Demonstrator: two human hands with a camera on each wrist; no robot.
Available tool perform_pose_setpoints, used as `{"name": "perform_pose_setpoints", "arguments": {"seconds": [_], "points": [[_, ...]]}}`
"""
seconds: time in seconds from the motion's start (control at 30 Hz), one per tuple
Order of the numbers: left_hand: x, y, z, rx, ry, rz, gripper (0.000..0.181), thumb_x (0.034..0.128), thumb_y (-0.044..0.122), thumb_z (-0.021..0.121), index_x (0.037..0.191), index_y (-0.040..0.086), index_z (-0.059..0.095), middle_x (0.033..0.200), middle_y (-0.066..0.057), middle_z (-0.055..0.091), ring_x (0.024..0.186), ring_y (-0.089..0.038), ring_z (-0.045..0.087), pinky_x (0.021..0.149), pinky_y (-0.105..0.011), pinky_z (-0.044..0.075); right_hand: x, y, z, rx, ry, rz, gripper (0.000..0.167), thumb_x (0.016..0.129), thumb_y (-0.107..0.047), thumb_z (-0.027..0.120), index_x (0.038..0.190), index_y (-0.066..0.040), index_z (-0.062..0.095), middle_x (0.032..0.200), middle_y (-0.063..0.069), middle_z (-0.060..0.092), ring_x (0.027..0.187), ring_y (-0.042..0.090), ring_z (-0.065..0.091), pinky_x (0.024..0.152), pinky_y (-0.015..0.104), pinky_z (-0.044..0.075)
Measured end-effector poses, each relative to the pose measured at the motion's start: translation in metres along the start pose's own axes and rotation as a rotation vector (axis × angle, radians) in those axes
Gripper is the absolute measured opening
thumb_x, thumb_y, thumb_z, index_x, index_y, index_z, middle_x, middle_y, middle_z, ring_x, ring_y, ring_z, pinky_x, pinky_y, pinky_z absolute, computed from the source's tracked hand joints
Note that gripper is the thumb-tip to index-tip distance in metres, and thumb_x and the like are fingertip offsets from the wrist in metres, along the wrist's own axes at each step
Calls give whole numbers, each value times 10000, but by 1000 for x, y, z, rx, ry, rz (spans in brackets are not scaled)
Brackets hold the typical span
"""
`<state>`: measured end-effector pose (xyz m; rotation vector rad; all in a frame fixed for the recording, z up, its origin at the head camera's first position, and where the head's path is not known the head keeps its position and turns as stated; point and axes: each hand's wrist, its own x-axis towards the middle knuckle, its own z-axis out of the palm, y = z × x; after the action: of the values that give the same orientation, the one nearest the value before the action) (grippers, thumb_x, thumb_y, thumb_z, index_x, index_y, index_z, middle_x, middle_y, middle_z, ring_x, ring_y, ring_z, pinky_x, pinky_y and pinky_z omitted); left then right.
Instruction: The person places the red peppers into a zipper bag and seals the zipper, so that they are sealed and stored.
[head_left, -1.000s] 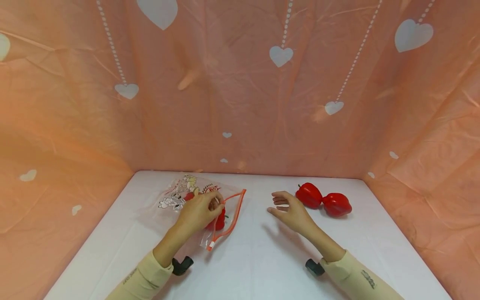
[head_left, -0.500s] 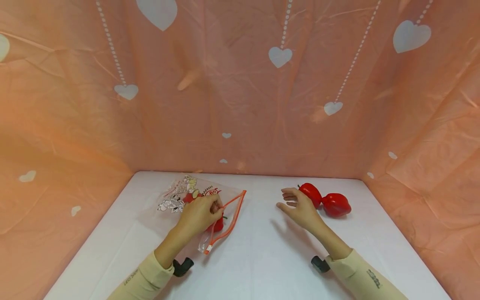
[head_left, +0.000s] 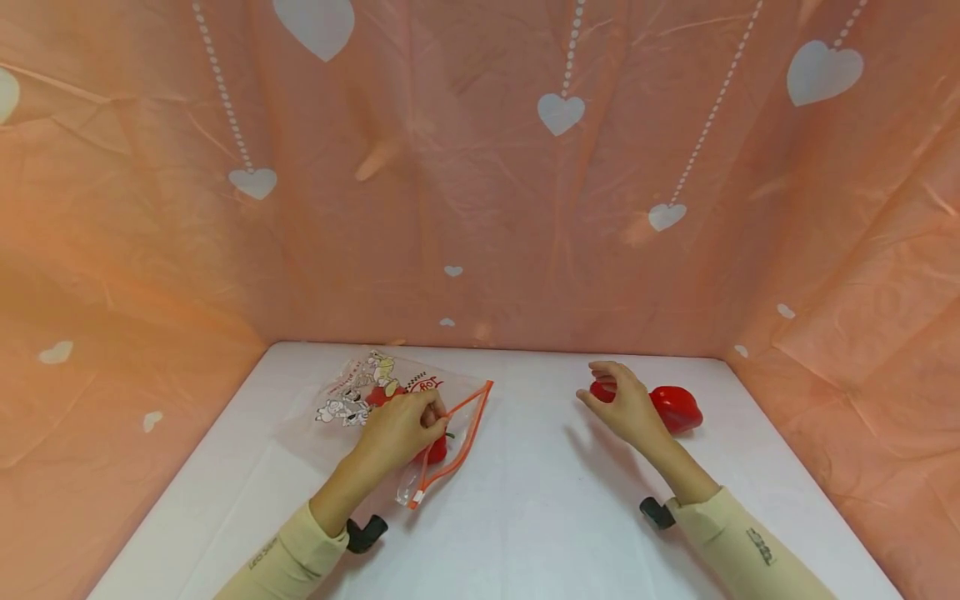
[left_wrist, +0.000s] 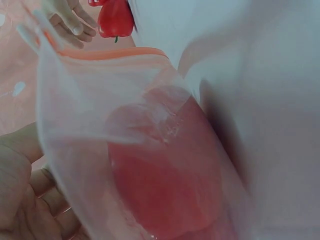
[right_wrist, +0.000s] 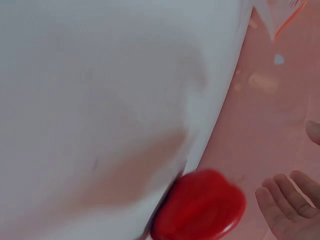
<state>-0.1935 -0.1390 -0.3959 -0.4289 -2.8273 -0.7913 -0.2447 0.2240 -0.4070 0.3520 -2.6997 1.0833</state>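
Observation:
A clear zip bag (head_left: 352, 400) with cartoon prints and an orange zip edge lies on the left of the table, its mouth parted toward the right. My left hand (head_left: 393, 429) pinches its upper layer near the mouth. Inside the bag a red bell pepper (head_left: 437, 452) with a green stem shows, also seen through the plastic in the left wrist view (left_wrist: 165, 180). My right hand (head_left: 622, 408) hovers with spread, slightly bent fingers at a red bell pepper (head_left: 602, 391), which it partly hides. Another red bell pepper (head_left: 677, 409) lies just right of it.
The white tabletop (head_left: 517, 500) stretches between the two hands. An orange curtain (head_left: 480, 208) with white hearts encloses the back and sides. A black wrist mount (head_left: 366, 533) sits at the left cuff, with another (head_left: 657, 512) at the right.
My right hand has moved rightward, from beside the two loose peppers to over the nearer one. The left hand keeps its hold, and the bag's front corner has shifted slightly left.

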Motion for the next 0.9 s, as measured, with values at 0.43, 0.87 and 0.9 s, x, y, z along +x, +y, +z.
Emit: {"name": "perform_pose_setpoints", "arguments": {"seconds": [0.43, 0.87, 0.9], "points": [[0, 0, 0, 3, 1, 6, 145, 934, 174, 828, 882, 221, 701, 691, 137, 565, 599, -63, 500, 538, -279, 393, 8, 28, -22, -231, 18, 6, 707, 934, -204, 832, 1512, 31, 499, 1527, 287, 499, 1417, 511, 427, 1048, 706, 480], [1, -2, -1, -6, -19, 10, 146, 938, 176, 826, 890, 221, 696, 694, 131, 560, 605, -79, 502, 546, -282, 391, 16, 45, -35, -407, -75, 26, 761, 897, -356, 850, 1450, 72, 550, 1413, 329, 582, 1283, 545, 526, 1065, 731, 414], [0, -2, -1, -7, -23, 7, 147, 940, 180, 825, 889, 224, 695, 693, 133, 558, 606, -79, 501, 547, -280, 389, 16, 46, -36, -414, -85, 35, 764, 894, -362, 851, 1445, 75, 553, 1405, 330, 588, 1274, 544, 533, 1055, 727, 424]]}}
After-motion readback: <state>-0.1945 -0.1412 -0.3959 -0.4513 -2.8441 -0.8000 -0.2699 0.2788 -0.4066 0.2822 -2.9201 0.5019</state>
